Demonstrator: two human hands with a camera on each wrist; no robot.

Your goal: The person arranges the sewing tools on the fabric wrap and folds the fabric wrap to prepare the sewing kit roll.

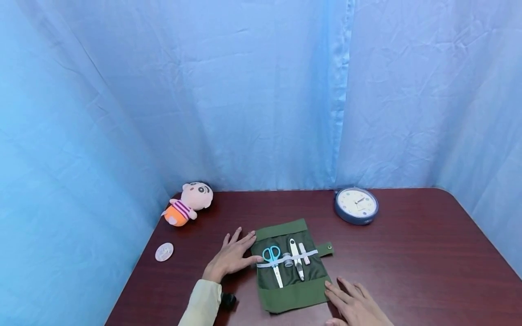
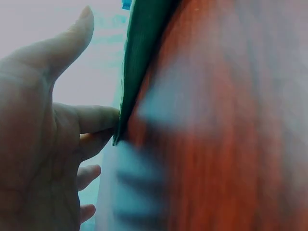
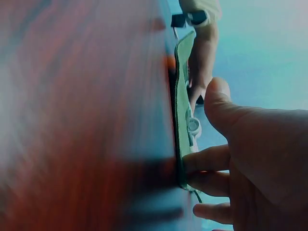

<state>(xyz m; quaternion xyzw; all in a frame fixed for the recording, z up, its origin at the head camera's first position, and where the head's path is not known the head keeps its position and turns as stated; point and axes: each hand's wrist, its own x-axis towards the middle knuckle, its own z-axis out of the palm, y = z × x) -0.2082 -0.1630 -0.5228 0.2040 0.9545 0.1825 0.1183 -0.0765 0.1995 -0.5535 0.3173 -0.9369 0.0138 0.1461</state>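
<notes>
A green fabric sewing kit roll (image 1: pixel 293 296) lies unfolded on the table. Under its pale elastic band sit blue-handled scissors (image 1: pixel 271 254), a small grey spool (image 1: pixel 287 260), a white pointed tool (image 1: pixel 294 248) and a small white-and-pink stick (image 1: pixel 303 250). My left hand (image 1: pixel 232 258) is spread at the roll's left side, and its fingertips touch the upper left edge. At the lower right corner, fingertips of my right hand (image 1: pixel 354 302) rest on the cloth with the fingers extended. Both wrist views show fingertips at the roll's edge (image 2: pixel 144 53).
A plush doll (image 1: pixel 189 203) lies at the table's back left, with a round pale disc (image 1: pixel 164 252) nearer the left edge. A round blue clock (image 1: pixel 356 206) is at the back right. The roll's snap tab (image 1: pixel 325 249) sticks out rightward. Blue curtains (image 1: pixel 261 99) surround the table.
</notes>
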